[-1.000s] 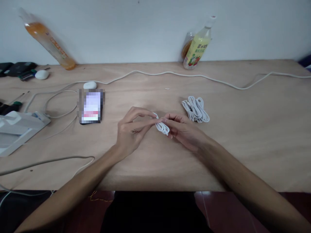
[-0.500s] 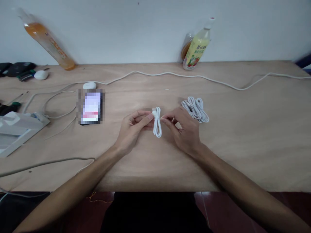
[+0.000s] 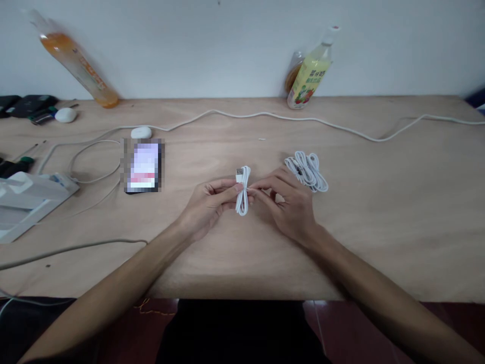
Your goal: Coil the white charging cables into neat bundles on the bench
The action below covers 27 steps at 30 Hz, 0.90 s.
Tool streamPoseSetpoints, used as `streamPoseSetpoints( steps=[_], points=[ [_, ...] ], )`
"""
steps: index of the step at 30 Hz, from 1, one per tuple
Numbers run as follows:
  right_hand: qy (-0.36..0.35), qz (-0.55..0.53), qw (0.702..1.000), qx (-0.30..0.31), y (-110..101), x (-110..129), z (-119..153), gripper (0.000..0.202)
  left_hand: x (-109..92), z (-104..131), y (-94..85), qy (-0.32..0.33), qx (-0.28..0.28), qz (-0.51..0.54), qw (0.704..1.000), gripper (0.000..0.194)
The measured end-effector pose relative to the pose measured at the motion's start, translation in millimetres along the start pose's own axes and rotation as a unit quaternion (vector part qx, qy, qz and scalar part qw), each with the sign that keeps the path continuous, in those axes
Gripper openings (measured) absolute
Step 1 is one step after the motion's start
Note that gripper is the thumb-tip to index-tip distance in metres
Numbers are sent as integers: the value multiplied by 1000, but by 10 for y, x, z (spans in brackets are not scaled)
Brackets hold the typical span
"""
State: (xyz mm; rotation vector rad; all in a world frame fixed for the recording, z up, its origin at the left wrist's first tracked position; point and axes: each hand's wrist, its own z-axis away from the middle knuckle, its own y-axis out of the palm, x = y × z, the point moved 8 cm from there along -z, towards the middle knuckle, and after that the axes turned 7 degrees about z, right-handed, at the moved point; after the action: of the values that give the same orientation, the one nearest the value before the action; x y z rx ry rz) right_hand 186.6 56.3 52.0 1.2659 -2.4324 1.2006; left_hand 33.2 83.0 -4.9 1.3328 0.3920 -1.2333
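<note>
Left-hand fingers (image 3: 227,194) were closed on a coiled white cable (image 3: 242,206), thumb across the loops, with its USB plug (image 3: 239,173) at the end away from the person; right-hand fingers (image 3: 267,183) met in a pinch at the coil's right side, what they gripped too small to tell. Coil was located over the middle of the table (image 3: 379,217), between a phone (image 3: 146,164) at left and a second white cable bundle (image 3: 309,174), just beyond the right hand.
</note>
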Motion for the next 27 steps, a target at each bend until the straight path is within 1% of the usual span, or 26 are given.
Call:
streamPoseSetpoints(
  steps=[3,6,10,17,23,27],
  points=[
    [53,-34,998,15,23,-48,2,14,-32,1,-1,15,-6,-3,1000,23],
    [73,-45,996,17,30,-73,10,13,-42,0,1,22,-6,0,1000,22],
    [62,-38,997,10,18,-73,15,9,-37,-4,-5,19,-6,10,1000,25],
    [56,-11,998,-1,6,-64,16,12,-38,-5,-8,28,-8,11,1000,30],
    [34,-11,999,-10,-8,-28,12,12,-53,0,3,39,-9,20,999,28],
    [39,-6,999,-2,6,-36,12,12,-35,-6,-19,32,-14,13,999,28]
  ],
)
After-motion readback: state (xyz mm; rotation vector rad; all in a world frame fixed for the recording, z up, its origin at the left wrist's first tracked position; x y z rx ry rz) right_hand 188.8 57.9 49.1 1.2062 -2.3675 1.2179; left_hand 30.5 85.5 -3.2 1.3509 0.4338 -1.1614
